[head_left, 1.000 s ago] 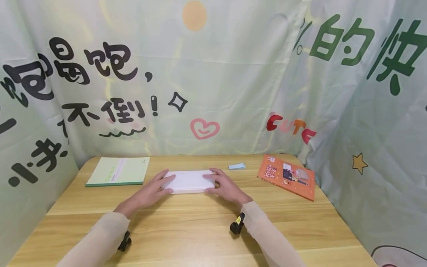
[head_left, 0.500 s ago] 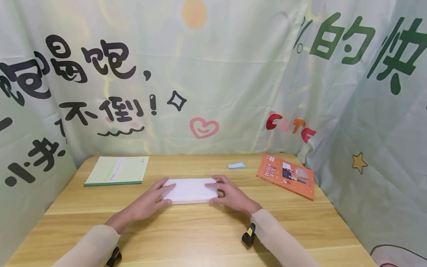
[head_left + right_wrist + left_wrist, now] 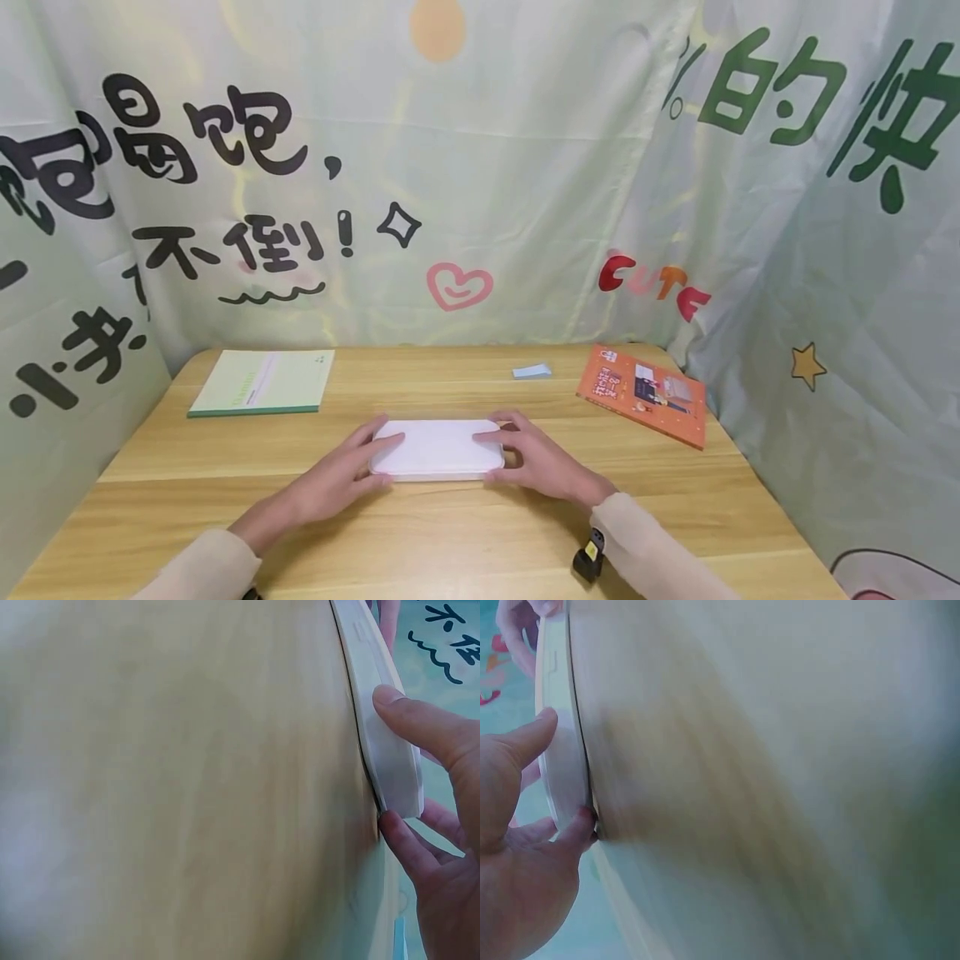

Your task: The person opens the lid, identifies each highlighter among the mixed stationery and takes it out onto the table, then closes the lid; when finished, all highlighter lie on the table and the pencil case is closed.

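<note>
A flat white rectangular box (image 3: 438, 452) with rounded corners lies lengthwise across the middle of the wooden table. My left hand (image 3: 336, 477) grips its left end, with the thumb at the near edge and fingers over the top and far side. At the other end, my right hand (image 3: 546, 463) holds it in a mirrored way. Seen from the left wrist, the thumb and a fingertip meet the side wall of the box (image 3: 564, 742), low against the tabletop. The right wrist view shows the same side (image 3: 386, 742) between thumb and fingers.
A pale green notebook (image 3: 262, 382) lies at the back left of the table (image 3: 420, 550). An orange book (image 3: 643, 396) sits at the back right, angled. Between them is a small light-blue slip (image 3: 532, 372). Printed cloth (image 3: 525, 192) hangs behind and at the sides.
Both hands have drawn the white box toward the near side of the table, and slightly right. The notebook, orange book and blue slip stay where they were.
</note>
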`<state>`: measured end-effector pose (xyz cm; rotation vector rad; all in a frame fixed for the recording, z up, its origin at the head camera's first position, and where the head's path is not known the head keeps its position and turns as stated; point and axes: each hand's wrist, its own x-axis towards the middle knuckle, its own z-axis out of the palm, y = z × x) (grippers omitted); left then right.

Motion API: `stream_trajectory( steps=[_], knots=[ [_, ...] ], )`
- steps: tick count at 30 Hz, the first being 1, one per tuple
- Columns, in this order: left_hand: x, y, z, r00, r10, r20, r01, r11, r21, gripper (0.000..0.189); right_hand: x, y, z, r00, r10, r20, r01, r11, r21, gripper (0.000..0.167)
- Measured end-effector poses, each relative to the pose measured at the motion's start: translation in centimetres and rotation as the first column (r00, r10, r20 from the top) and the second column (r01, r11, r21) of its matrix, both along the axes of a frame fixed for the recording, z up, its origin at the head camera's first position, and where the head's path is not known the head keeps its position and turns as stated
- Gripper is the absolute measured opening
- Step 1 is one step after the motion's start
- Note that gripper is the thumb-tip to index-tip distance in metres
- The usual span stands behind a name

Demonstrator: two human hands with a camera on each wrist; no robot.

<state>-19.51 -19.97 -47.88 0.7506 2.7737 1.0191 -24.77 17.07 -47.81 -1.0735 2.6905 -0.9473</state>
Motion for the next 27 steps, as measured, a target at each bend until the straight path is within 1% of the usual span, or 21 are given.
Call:
stream_trajectory(
  steps=[4, 11, 20, 27],
  knots=[
    [0.5, 0.6, 0.0, 0.999, -0.032, -0.020, 0.032, 0.999, 0.009, 0.065, 0.5, 0.8, 0.1, 1.000, -0.015, -0.004, 0.015, 1.000, 0.007, 0.060],
    [0.8, 1.4, -0.1, 0.998, -0.036, -0.044, 0.036, 0.999, -0.007, 0.064, 1.2, 1.8, 0.3, 1.000, -0.026, 0.001, 0.026, 1.000, 0.018, 0.060],
    [0.5, 1.8, 0.0, 0.997, -0.031, -0.070, 0.030, 0.999, -0.018, 0.063, 1.1, 2.4, 0.2, 1.000, -0.015, -0.016, 0.015, 1.000, 0.010, 0.060],
    [0.1, 2.0, -0.3, 0.996, -0.035, -0.087, 0.032, 0.999, -0.037, 0.064, 0.9, 2.1, 0.2, 1.000, 0.014, 0.019, -0.015, 0.999, 0.045, 0.067]
  ],
)
